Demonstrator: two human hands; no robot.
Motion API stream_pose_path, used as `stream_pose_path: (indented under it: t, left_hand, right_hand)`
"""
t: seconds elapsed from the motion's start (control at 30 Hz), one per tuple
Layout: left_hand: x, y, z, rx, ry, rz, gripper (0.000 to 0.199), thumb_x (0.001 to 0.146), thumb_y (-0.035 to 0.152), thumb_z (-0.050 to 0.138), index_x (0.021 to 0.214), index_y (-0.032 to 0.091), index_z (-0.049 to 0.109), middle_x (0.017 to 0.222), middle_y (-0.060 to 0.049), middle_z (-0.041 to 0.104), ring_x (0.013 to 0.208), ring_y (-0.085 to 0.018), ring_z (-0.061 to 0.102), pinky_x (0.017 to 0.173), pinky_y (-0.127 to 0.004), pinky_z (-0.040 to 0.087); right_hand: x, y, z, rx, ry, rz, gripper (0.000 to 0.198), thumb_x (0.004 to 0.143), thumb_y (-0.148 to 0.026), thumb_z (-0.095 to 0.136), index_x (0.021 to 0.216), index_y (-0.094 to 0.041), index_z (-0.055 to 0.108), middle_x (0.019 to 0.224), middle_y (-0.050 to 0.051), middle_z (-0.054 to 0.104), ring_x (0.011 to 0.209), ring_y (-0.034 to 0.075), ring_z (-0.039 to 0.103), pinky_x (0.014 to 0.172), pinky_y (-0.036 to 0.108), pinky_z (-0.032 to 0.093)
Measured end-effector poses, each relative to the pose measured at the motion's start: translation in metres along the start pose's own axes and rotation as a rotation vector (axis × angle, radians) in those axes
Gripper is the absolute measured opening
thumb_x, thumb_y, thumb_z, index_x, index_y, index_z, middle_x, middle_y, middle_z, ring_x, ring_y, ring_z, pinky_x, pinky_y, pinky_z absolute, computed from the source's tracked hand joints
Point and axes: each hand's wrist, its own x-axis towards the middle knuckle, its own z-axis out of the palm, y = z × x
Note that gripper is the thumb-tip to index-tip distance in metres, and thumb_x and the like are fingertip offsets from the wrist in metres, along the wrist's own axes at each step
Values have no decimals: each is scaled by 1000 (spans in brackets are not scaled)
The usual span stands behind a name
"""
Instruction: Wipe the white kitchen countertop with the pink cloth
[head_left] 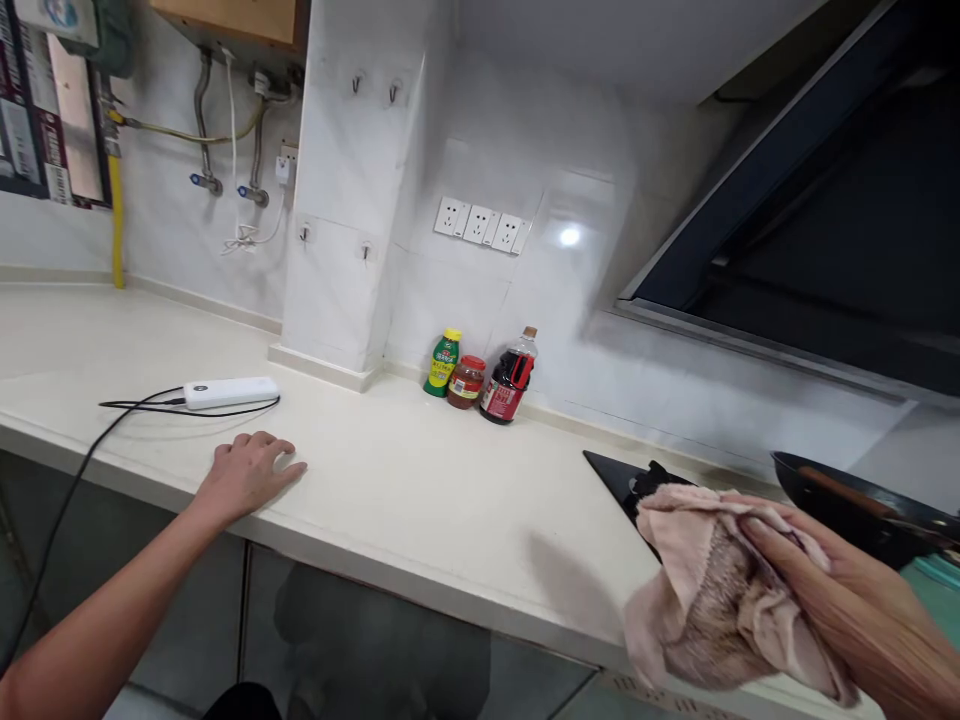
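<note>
A crumpled, stained pinkish cloth is bunched in my right hand, its fingers wrapped round it. The cloth hangs above the front edge of the counter at the right, in front of the black stove top. My left hand rests on the pale countertop near the front edge, fingers apart and holding nothing. Just behind it lies a white power bank with a black cable plugged into its left end.
Against the back wall stand a green bottle with a yellow cap, a red-lidded jar and a dark sauce bottle. A black wok sits at the right, under a slanted dark range hood. A yellow pipe runs down the left wall.
</note>
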Motion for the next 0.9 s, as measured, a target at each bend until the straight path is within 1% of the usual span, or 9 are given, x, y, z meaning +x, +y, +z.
stream_pose_path:
  t: [0.1, 0.2, 0.3, 0.4, 0.53, 0.67, 0.77, 0.83, 0.9]
  left_hand:
    - [-1, 0, -1, -20, 8, 2, 59, 85, 64, 42, 118, 24, 71, 132, -15, 63, 121, -40, 52, 98, -53, 39]
    - [-2, 1, -2, -25, 19, 3, 57, 86, 62, 43, 117, 23, 71, 131, -16, 63, 121, -40, 52, 98, -54, 38]
    - [-3, 2, -2, -24, 20, -1, 55, 87, 61, 43, 117, 24, 71, 132, -15, 63, 121, -39, 52, 98, -54, 38]
    - [-3, 1, 0, -32, 27, -1, 53, 87, 61, 44, 115, 24, 71, 131, -14, 63, 121, -38, 53, 99, -53, 37]
    - [-2, -1, 2, -28, 37, 1, 51, 88, 60, 44, 114, 25, 71, 131, -13, 64, 121, -37, 53, 99, -50, 38]
    - [-1, 0, 1, -27, 17, -11, 52, 88, 60, 43, 115, 26, 71, 132, -12, 63, 122, -37, 52, 99, -51, 38]
    - [-2, 1, -3, -22, -13, -10, 56, 88, 61, 42, 118, 24, 70, 134, -14, 62, 124, -39, 51, 99, -53, 37]
    - [-2, 2, -4, -27, -24, -13, 57, 88, 61, 41, 119, 23, 70, 135, -14, 61, 124, -39, 51, 100, -53, 37]
    - [-3, 3, -5, -36, -19, -18, 56, 88, 61, 42, 118, 24, 70, 134, -14, 62, 124, -38, 52, 100, -52, 38]
  right_hand:
    - [16, -26, 17, 55, -46, -12, 59, 74, -73, 61, 109, -27, 74, 115, 10, 74, 109, 36, 67, 90, 44, 53]
    - [39, -26, 59, -113, -58, -226, 63, 79, -68, 52, 114, -20, 71, 118, 13, 71, 113, 35, 63, 99, 48, 49]
    - [57, 11, 112, -289, -254, -390, 59, 78, -59, 50, 111, -15, 71, 124, 18, 68, 120, 35, 58, 107, 49, 43]
    - [64, 69, 146, -434, -393, -273, 56, 81, -52, 48, 118, -16, 69, 131, 18, 64, 123, 34, 58, 105, 49, 44]
    - [65, 130, 152, -381, -407, -15, 85, 87, -67, 41, 144, -5, 47, 132, 25, 62, 118, 34, 63, 99, 46, 48]
    - [59, 142, 154, -384, -486, 83, 97, 80, -80, 42, 139, -3, 51, 131, 28, 62, 120, 40, 61, 98, 50, 47]
    - [53, 129, 161, -439, -470, 96, 77, 72, -69, 58, 119, -7, 63, 124, 28, 65, 115, 44, 62, 96, 53, 46]
    - [54, 122, 161, -390, -481, 115, 51, 74, -56, 57, 99, -13, 67, 112, 24, 71, 108, 40, 65, 94, 48, 48]
    - [58, 121, 153, -324, -472, 156, 37, 81, -49, 48, 86, -17, 66, 103, 20, 73, 102, 34, 68, 89, 41, 51]
